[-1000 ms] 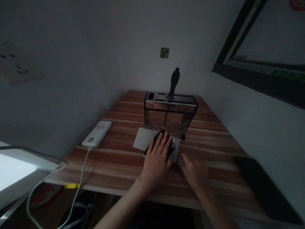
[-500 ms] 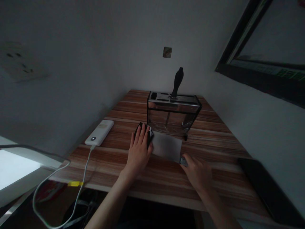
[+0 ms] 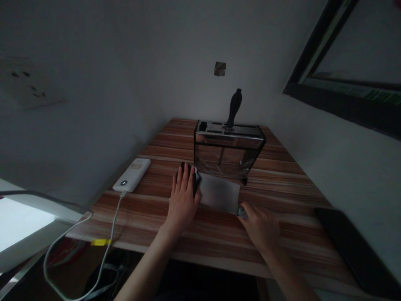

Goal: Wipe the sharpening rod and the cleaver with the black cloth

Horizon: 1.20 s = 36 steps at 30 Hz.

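A broad cleaver blade (image 3: 219, 193) lies flat on the wooden table (image 3: 163, 150) in front of a knife block. My left hand (image 3: 183, 198) rests on a black cloth (image 3: 196, 177) at the blade's left end, fingers stretched out flat on it. My right hand (image 3: 261, 228) is closed round the cleaver's handle (image 3: 242, 213), of which only the end near the blade shows.
The clear knife block (image 3: 228, 152) with a metal top holds one black-handled knife (image 3: 234, 106). A white power bank (image 3: 132, 174) with its cable (image 3: 106, 246) lies at the left. A flat dark object (image 3: 354, 246) lies along the right wall, under a dark window frame (image 3: 313, 54).
My left hand slid the cloth from the blade's right part, near the handle, to its left end, and has held there for the last half second. My right hand stayed on the handle.
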{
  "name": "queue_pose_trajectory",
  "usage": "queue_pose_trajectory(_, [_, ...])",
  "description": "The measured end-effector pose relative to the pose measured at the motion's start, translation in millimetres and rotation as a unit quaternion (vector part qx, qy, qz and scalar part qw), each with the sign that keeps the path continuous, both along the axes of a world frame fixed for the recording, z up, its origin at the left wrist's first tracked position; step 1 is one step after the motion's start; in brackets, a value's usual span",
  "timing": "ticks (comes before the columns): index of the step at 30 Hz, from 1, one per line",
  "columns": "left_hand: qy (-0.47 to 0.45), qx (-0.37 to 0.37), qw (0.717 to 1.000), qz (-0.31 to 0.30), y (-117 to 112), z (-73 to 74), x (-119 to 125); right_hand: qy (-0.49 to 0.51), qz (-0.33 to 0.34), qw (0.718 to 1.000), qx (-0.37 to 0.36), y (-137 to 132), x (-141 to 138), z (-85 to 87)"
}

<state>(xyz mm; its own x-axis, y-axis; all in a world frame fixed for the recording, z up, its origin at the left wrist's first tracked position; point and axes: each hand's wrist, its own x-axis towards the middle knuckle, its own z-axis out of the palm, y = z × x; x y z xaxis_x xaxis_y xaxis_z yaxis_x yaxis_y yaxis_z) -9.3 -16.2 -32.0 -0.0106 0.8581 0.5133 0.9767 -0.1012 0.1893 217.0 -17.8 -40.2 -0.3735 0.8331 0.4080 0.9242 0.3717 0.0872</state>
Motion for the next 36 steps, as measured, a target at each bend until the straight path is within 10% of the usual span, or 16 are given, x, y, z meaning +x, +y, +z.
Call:
queue_pose_trajectory(13, [0.048,-0.028,0.998,-0.007,-4,5.2,13,0.000,-0.014,1.000,-0.015,0,0,-2.6])
queue_pose_trajectory(36, [0.104,-0.066,0.970,-0.210,-22,11.0,94,0.006,-0.039,0.993,-0.107,1,-2,1.0])
